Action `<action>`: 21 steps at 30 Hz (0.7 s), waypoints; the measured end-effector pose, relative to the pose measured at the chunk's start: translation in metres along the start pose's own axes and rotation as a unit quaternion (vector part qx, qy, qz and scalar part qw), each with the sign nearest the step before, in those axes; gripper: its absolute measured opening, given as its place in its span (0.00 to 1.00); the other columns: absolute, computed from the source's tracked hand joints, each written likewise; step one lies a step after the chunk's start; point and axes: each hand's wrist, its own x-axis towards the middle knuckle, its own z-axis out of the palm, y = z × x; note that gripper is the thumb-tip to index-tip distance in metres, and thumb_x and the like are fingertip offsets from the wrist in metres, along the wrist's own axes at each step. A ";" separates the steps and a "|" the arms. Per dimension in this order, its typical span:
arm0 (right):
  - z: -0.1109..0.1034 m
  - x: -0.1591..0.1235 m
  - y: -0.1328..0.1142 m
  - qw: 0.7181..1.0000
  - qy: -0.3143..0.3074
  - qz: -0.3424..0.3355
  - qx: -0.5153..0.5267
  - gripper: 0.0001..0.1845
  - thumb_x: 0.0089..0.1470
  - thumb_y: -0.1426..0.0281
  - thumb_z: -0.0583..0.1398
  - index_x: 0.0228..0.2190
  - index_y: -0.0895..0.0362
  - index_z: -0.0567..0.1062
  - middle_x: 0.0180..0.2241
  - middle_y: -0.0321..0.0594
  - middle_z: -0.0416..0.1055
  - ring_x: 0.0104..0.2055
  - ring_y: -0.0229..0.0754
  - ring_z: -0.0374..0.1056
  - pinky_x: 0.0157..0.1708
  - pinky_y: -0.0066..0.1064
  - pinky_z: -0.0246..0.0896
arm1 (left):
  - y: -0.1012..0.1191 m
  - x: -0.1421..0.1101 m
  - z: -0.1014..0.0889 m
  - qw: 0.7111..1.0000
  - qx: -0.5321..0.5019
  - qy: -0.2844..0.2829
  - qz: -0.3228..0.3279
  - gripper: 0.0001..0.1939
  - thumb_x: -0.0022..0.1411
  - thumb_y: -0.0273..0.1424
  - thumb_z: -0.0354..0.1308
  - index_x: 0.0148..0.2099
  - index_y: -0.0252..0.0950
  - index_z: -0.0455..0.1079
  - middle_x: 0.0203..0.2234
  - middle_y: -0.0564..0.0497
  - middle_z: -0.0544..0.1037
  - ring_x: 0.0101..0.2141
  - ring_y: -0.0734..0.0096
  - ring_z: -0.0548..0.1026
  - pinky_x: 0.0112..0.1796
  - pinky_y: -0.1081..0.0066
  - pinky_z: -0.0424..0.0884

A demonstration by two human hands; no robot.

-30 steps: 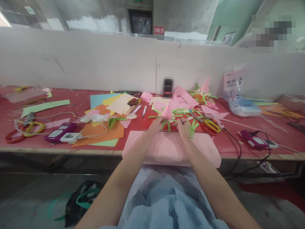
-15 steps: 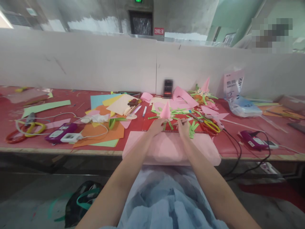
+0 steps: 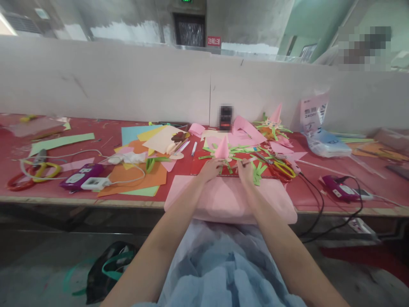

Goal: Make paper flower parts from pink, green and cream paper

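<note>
At the table's front, a paper craft figure (image 3: pixel 221 149) carries a pink cone on top, with green paper strips spreading out around it. My left hand (image 3: pixel 211 169) grips its near left edge, fingers curled. Closed around a slim pen (image 3: pixel 249 160), my right hand (image 3: pixel 245 171) is at the figure's right side; the pen's tip is too small to make out. Green paper strips (image 3: pixel 258 171) lie just right of that hand. Yellow-handled scissors (image 3: pixel 284 169) rest beyond them. A similar cone-topped figure (image 3: pixel 274 121) stands farther back on the right.
Coloured paper sheets (image 3: pixel 156 175) and a white marker (image 3: pixel 194 149) lie to the left. Farther left are a purple power strip (image 3: pixel 83 175) and scissors (image 3: pixel 47 170) amid cables. A pink cushion (image 3: pixel 220 198) lies at the front edge; a plastic pack (image 3: pixel 329 143) sits right.
Both hands stay almost in place at the figure, with only a slight shift of the pen and right fingers. The view has moved very slightly.
</note>
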 end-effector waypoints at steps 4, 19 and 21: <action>0.000 0.000 -0.001 1.000 0.001 0.012 0.013 0.12 0.49 0.65 0.51 0.16 0.51 0.59 0.12 0.33 0.63 0.18 0.41 0.59 0.25 0.33 0.56 | 0.000 0.000 0.000 1.000 0.008 0.001 -0.003 0.20 0.55 0.19 0.49 0.44 0.41 0.75 0.48 0.54 0.75 0.52 0.71 0.68 0.56 0.68 0.59; 0.009 0.002 0.007 0.993 0.026 -0.022 0.116 0.19 0.50 0.50 0.50 0.35 0.52 0.62 0.21 0.34 0.69 0.24 0.43 0.69 0.27 0.34 0.62 | -0.002 0.003 0.000 0.998 -0.018 0.060 -0.020 0.19 0.55 0.18 0.47 0.41 0.40 0.75 0.44 0.53 0.76 0.48 0.72 0.70 0.54 0.69 0.62; 0.011 0.001 0.007 0.993 0.009 -0.029 0.110 0.19 0.50 0.50 0.50 0.35 0.52 0.62 0.21 0.34 0.70 0.24 0.43 0.70 0.27 0.34 0.62 | -0.002 0.003 0.000 0.996 -0.025 0.072 -0.034 0.18 0.56 0.19 0.47 0.41 0.39 0.75 0.42 0.51 0.77 0.46 0.71 0.71 0.53 0.68 0.63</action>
